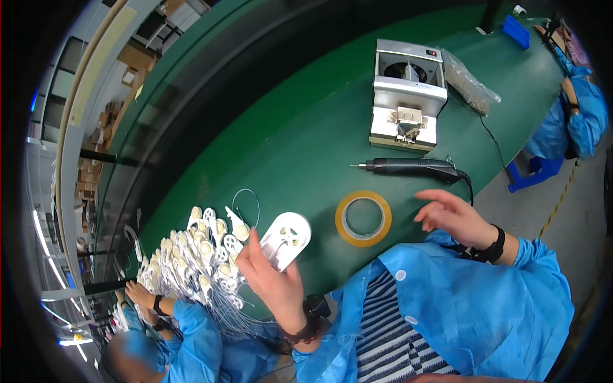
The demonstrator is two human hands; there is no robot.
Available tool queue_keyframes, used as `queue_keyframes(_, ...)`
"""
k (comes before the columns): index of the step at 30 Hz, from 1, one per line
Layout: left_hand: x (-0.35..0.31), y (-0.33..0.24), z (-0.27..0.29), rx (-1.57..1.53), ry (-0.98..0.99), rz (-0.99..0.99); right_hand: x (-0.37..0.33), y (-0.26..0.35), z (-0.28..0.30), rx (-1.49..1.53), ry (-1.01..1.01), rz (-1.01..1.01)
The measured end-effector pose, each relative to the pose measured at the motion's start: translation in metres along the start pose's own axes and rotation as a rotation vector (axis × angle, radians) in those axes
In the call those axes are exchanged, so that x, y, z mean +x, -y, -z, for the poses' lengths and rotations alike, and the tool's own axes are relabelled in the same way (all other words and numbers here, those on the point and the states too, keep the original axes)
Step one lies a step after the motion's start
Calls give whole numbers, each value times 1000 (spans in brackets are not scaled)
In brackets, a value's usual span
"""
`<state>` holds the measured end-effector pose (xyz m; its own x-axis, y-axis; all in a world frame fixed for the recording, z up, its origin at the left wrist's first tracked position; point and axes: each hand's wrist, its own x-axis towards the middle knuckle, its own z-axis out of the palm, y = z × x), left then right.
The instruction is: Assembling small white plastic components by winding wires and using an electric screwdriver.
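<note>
My left hand (pixel 273 286) grips a white plastic housing (pixel 300 225) with rounded ends and a spoked wheel set in it, raised a little over the green table. To its left lies a big heap of similar white plastic parts (pixel 204 249) with cream discs and thin pale cables. Nothing is held in my right hand (pixel 454 219), whose fingers are apart and loosely bent above the table's near edge. Between my hands, a roll of yellowish clear tape (pixel 343 220) lies flat. Just beyond my right hand rests a black electric screwdriver (pixel 408 167), its bit pointing left.
A grey-white screw feeder (pixel 408 96) stands at the back, beside a clear plastic bag (pixel 469 83) of small parts. A blue tray (pixel 516 32) sits at the far right. At lower left, a co-worker's hand (pixel 140 295) reaches to the heap; another person (pixel 584 108) sits at far right.
</note>
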<state>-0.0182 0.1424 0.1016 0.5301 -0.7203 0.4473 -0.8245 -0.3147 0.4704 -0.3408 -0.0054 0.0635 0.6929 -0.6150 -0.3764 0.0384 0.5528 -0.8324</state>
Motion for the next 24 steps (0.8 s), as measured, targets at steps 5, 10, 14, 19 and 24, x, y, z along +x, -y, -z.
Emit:
queue_keyframes(5,-12,-21,-31,-10,338,-159,-12,-13,33,489,-277,-47)
queue_keyframes(10,-20,-38,-59,-41,464,-139,-24,-25,52,782,-325,-31)
queue_keyframes(14,-11,-42,-67,-53,494,-190,-10,-25,49,925,-367,129)
queue_keyframes(19,-10,-31,-71,-81,513,-208,5,11,64,170,-427,564)
queue_keyframes(24,-15,-31,-71,-49,450,-210,21,93,71,-331,-585,1175)
